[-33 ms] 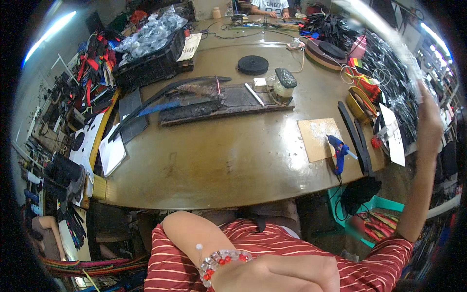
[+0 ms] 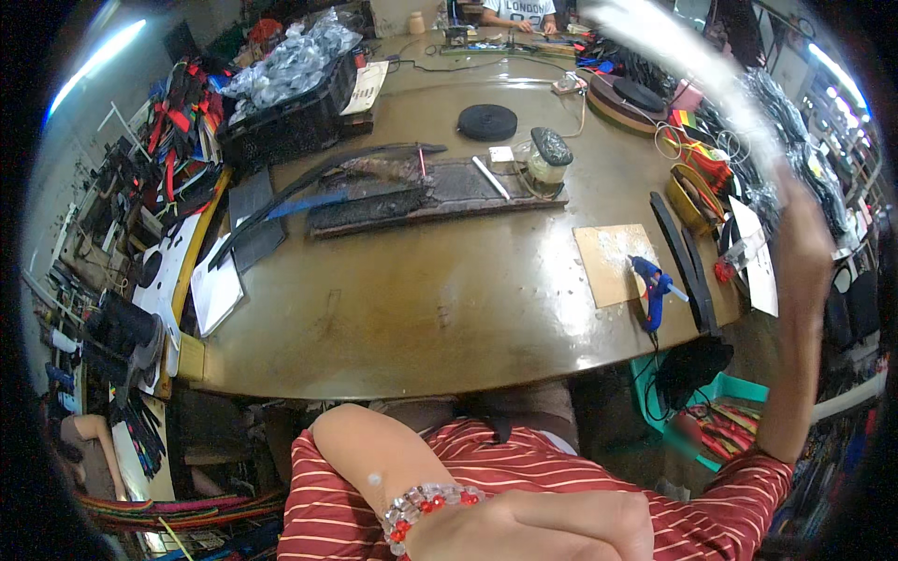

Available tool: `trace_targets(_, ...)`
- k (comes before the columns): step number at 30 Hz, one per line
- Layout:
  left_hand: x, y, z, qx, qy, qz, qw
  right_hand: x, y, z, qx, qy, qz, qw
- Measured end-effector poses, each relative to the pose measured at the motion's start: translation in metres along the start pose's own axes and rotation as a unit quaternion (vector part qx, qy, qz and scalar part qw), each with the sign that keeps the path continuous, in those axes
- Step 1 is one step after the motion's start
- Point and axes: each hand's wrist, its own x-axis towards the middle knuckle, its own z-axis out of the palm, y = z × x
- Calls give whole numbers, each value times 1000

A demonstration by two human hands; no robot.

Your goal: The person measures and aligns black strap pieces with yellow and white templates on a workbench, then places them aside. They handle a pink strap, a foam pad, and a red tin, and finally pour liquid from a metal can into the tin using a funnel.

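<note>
The long pale strip (image 2: pixel 692 70) is gripped high in your right hand (image 2: pixel 804 243) beyond the worktop's (image 2: pixel 421 309) right edge, nothing glued yet, your left hand (image 2: pixel 552 525) closed empty at your chest.

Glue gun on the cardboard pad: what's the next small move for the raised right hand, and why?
Probably lower the right hand toward the blue glue gun. That hand is raised at the table's right side, holding a long pale blurred strip, and the gun on its cardboard pad is the nearest tool. The left hand rests against the striped shirt, away from the table.
</note>
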Motion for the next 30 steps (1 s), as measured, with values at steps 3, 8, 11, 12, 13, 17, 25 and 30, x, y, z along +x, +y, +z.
trace_targets(3, -2, 27, 6, -47, 44, -40, 997, -36, -158, -3, 106, -171, -219, 955)
trace_targets(8, -3, 72, -24, -6, -51, -8, 999, -57, -288, 49, 200, -428, -389, 791)
trace_targets(11, -34, 111, -42, 143, 72, -19, 987, -6, -284, 106, 354, -512, -225, 750)
trace_targets(12, -51, 121, -51, 206, 210, -50, 954, 30, -290, 141, 177, -430, -360, 809)
trace_targets(13, -65, 132, -69, 323, 313, -71, 890, 61, -292, 174, 268, -414, -183, 850)
trace_targets(17, -116, 232, -183, 648, 480, -142, 574, 109, -305, 286, 364, -133, -25, 922)
trace_targets(25, -221, 435, -224, 920, 346, -182, 6, 99, -314, 343, 185, -252, -36, 949)
trace_targets(30, -222, 443, -231, 899, 342, -268, -57, 96, -327, 279, 370, -84, 9, 925)
